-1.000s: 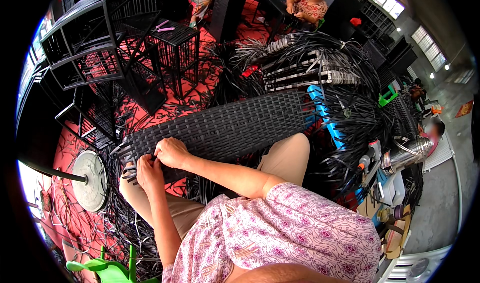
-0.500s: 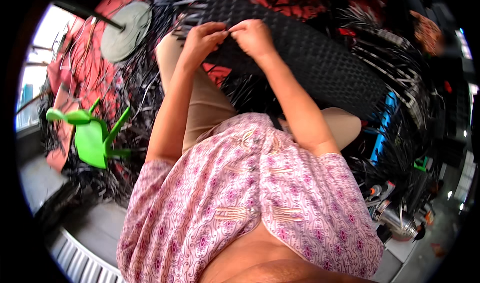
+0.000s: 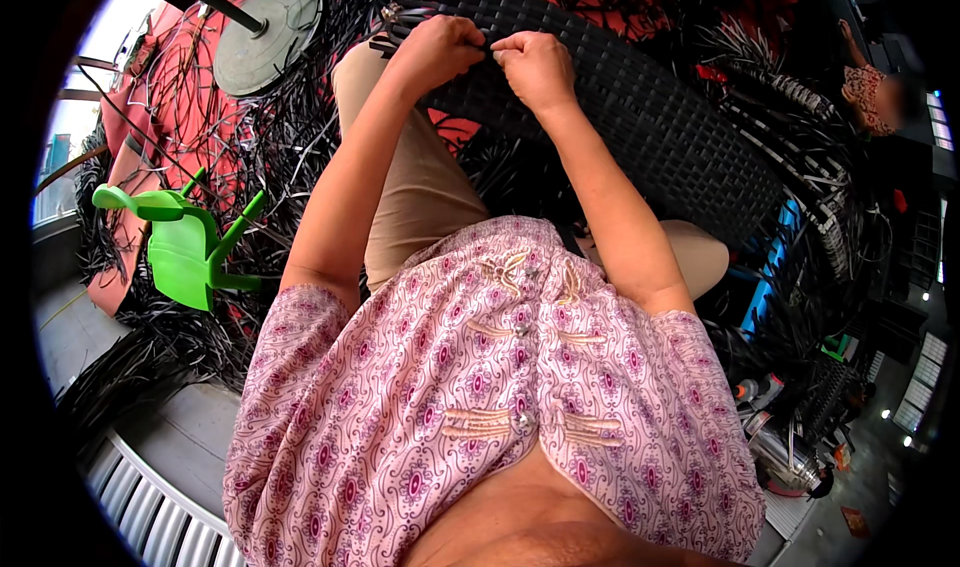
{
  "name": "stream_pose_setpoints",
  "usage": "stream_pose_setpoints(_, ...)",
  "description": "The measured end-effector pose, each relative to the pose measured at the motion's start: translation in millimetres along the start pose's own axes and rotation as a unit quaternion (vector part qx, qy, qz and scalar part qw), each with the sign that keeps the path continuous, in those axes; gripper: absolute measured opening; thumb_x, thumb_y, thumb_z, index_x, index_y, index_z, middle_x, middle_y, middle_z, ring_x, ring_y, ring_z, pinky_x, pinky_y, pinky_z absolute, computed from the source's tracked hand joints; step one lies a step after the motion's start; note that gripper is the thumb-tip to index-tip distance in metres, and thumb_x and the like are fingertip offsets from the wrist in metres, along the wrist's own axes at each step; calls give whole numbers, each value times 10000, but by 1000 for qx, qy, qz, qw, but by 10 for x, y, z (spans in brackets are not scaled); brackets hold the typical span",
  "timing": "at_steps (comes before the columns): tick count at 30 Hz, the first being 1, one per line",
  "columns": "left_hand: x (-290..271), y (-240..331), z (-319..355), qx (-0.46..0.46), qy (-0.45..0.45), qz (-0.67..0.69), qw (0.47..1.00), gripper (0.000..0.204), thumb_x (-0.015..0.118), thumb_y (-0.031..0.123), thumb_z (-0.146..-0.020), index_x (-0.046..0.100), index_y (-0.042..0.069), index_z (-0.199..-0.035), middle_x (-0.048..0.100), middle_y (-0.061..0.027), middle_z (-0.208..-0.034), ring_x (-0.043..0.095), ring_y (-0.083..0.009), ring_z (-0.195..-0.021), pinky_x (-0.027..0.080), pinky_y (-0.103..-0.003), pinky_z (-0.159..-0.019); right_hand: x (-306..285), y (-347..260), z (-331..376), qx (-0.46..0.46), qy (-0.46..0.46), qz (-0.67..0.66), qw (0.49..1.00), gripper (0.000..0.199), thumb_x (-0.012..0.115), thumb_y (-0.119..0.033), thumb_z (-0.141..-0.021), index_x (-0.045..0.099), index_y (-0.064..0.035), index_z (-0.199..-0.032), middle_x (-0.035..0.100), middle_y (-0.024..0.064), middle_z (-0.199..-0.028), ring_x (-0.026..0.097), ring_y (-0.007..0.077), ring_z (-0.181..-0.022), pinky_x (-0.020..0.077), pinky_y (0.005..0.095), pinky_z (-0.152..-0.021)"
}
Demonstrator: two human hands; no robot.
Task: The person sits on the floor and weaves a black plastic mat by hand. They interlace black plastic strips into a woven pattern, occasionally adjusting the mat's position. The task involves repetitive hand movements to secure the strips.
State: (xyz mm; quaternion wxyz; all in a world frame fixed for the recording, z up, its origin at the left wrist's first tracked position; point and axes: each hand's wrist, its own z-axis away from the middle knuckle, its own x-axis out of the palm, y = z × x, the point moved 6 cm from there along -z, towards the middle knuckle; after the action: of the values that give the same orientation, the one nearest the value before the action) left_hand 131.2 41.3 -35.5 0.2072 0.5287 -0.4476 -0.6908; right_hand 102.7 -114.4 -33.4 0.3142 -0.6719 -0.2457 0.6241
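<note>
A black woven panel (image 3: 640,117) stretches across my lap, from the upper middle down toward the right. Over its far left end, my left hand (image 3: 440,57) is closed, with fingers curled inward. Facing it, my right hand (image 3: 540,72) is pinched, thumb and forefinger pressed together. A narrow gap separates the two sets of fingertips. Whatever they grip is lost against the black weave. Loose strip ends (image 3: 392,22) poke out of the panel's left edge beside my left hand.
Heaps of black strips (image 3: 300,137) cover a red sheet (image 3: 180,132) on the floor. A green plastic chair (image 3: 185,257) and a pole's round grey base (image 3: 270,42) are at left. A blue bar (image 3: 768,287) and a metal flask (image 3: 785,452) lie at right. Another person (image 3: 868,97) is at far right.
My fingertips were together and now are slightly apart. My left hand has turned so its back shows more and its fingers curl in. The whole view has shifted a little.
</note>
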Motion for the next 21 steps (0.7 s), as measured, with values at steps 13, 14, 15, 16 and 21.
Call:
stream_pose_setpoints(13, -188, 88, 226, 86, 161, -215, 959, 140, 597, 156, -900, 638, 27, -936, 677, -158, -822, 665, -334, -780, 523, -406, -700, -68, -290, 357, -169, 84, -24, 982, 368, 771, -59, -732, 651, -35, -1080, 673, 147, -988, 663, 339, -919, 546, 394, -805)
stream_pose_setpoints(14, -251, 95, 250, 103, 164, -197, 961, 132, 589, 150, -904, 626, 27, -934, 672, -162, -841, 657, -349, -814, 517, -417, -724, -73, -305, 396, -201, 109, -15, 973, 404, 769, -34, -724, 632, -41, -1103, 649, 145, -1034, 649, 341, -954, 541, 392, -826)
stream_pose_setpoints(15, -326, 93, 279, 119, 167, -179, 962, 124, 581, 144, -908, 615, 27, -933, 667, -167, -861, 649, -365, -848, 511, -427, -749, -80, -316, 432, -233, 134, -5, 963, 441, 767, -10, -715, 613, -47, -1127, 625, 143, -1080, 634, 343, -989, 536, 391, -848)
stream_pose_setpoints(16, -387, 84, 323, 134, 173, -162, 962, 116, 573, 137, -912, 603, 27, -931, 663, -172, -880, 641, -380, -882, 505, -438, -774, -54, -286, 427, -223, 117, -14, 968, 451, 748, 10, -722, 602, -60, -1143, 588, 142, -1164, 606, 344, -1066, 523, 395, -891)
stream_pose_setpoints(21, -499, -10, 377, 115, 239, -265, 927, 87, 555, 93, -895, 540, 7, -893, 638, -210, -846, 636, -403, -855, 509, -476, -750, -21, -301, 409, -241, 136, -37, 960, 400, 725, 28, -735, 618, -54, -1111, 616, 123, -1105, 619, 327, -1034, 523, 400, -890)
